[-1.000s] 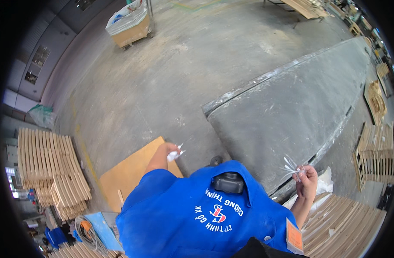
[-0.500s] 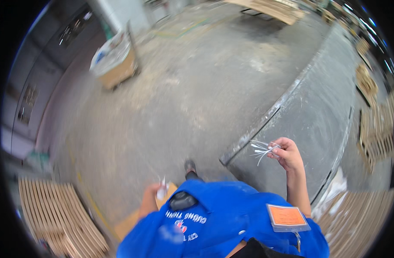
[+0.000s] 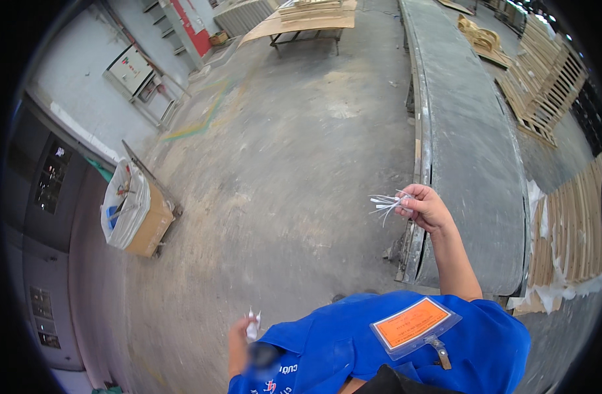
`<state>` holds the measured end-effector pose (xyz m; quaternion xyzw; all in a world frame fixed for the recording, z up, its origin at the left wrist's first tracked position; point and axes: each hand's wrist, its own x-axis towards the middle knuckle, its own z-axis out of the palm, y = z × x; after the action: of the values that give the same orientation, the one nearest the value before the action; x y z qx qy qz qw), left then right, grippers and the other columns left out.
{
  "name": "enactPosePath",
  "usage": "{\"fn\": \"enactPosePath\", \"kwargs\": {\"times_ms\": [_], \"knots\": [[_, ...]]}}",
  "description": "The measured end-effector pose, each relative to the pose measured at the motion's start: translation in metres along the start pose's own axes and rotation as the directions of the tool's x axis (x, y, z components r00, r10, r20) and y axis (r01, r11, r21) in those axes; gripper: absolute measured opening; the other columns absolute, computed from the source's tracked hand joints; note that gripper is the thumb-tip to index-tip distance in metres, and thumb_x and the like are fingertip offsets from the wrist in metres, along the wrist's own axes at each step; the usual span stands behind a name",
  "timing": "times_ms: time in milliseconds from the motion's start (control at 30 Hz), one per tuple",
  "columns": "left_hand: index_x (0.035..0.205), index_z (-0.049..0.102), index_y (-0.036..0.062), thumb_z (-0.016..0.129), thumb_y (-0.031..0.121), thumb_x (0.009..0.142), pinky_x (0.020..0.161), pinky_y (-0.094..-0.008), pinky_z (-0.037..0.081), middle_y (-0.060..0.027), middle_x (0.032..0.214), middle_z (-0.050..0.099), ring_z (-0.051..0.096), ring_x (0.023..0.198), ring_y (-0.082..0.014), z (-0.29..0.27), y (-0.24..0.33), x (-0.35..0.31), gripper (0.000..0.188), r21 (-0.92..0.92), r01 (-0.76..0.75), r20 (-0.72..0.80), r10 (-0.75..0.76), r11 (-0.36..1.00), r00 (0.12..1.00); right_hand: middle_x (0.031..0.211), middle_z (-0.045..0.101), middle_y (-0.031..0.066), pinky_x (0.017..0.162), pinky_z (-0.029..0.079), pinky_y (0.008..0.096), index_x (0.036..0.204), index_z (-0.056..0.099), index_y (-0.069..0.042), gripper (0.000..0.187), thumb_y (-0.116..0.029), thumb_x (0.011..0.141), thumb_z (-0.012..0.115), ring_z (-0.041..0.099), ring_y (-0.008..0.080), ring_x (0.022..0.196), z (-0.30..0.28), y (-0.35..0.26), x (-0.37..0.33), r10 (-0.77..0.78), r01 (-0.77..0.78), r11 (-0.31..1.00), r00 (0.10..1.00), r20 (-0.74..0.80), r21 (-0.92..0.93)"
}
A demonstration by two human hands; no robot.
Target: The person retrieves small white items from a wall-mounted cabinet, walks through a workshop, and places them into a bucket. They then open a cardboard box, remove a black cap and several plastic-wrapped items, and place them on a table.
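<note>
Out in front on the right, my right hand point(image 3: 424, 207) is closed around a bunch of thin white strips point(image 3: 382, 204), whose loose ends fan out to the left past the fingertips. It is held over the near end of a long grey conveyor belt point(image 3: 475, 190). Low on the left, my left hand point(image 3: 238, 336) is closed on a small white piece point(image 3: 253, 326) with a thin tip pointing up; its exact kind cannot be made out. That hand is beside the blue jacket point(image 3: 314, 335) I wear.
A cardboard box with a white liner point(image 3: 146, 220) stands on the left. Ahead is a low table point(image 3: 301, 23) bearing boards. Wooden slat stacks point(image 3: 574, 223) lie right of the belt. An electrical cabinet point(image 3: 130, 71) hangs on the left wall above the concrete floor point(image 3: 261, 177).
My view has turned, so the belt runs more nearly straight ahead and the lined box appears lower left. The wooden slats at lower left have left view. Both hands keep their grip.
</note>
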<state>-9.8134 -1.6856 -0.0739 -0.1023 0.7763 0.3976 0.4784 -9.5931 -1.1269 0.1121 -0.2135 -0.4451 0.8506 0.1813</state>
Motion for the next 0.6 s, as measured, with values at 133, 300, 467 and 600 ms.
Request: {"fn": "enactPosePath", "kwargs": {"times_ms": [133,300,467,600], "knots": [[0.114,0.042,0.0056,0.061,0.013,0.07,0.067,-0.0368,0.049,-0.0092,0.102,0.054,0.058,0.08,-0.0235,0.04,0.123,0.124,0.049,0.066,-0.057,0.256,0.038,0.996,0.966,0.083,0.063,0.01,0.064,0.054,0.0237,0.089,0.059,0.002,0.014,0.001,0.076,0.063,0.064,0.0182,0.073,0.001,0.001,0.012,-0.028,0.027,1.0,0.997,-0.069,-0.008],[0.105,0.047,0.0056,0.06,0.008,0.069,0.066,-0.0338,0.048,-0.0083,0.092,0.056,0.058,0.08,-0.0208,0.136,0.246,0.215,0.039,0.274,-0.369,0.596,0.144,0.888,0.79,0.083,0.062,0.0097,0.065,0.053,0.0241,0.089,0.059,0.001,0.014,0.001,0.076,0.064,0.064,0.018,0.073,-0.006,-0.004,0.051,-0.069,0.072,0.997,0.989,-0.133,0.019],[0.11,0.048,0.0048,0.059,0.006,0.069,0.067,-0.0338,0.048,-0.0091,0.097,0.056,0.057,0.08,-0.0217,0.141,0.357,0.245,0.042,0.245,-0.468,0.68,0.194,0.849,0.707,0.082,0.062,0.0093,0.065,0.053,0.0252,0.089,0.059,0.001,0.014,0.0,0.076,0.065,0.064,0.0181,0.073,-0.029,-0.031,0.121,-0.169,0.171,0.985,0.974,-0.152,0.003],[0.1,0.055,0.0078,0.064,0.02,0.071,0.062,-0.0403,0.05,-0.0093,0.087,0.061,0.061,0.072,-0.0232,0.075,0.373,0.27,0.033,-0.093,-0.159,0.321,0.18,0.983,0.93,0.082,0.062,0.0094,0.066,0.053,0.0254,0.089,0.059,0.001,0.015,-0.001,0.076,0.065,0.064,0.0178,0.073,-0.06,-0.069,0.192,-0.22,0.223,0.975,0.965,-0.142,0.01]]}}
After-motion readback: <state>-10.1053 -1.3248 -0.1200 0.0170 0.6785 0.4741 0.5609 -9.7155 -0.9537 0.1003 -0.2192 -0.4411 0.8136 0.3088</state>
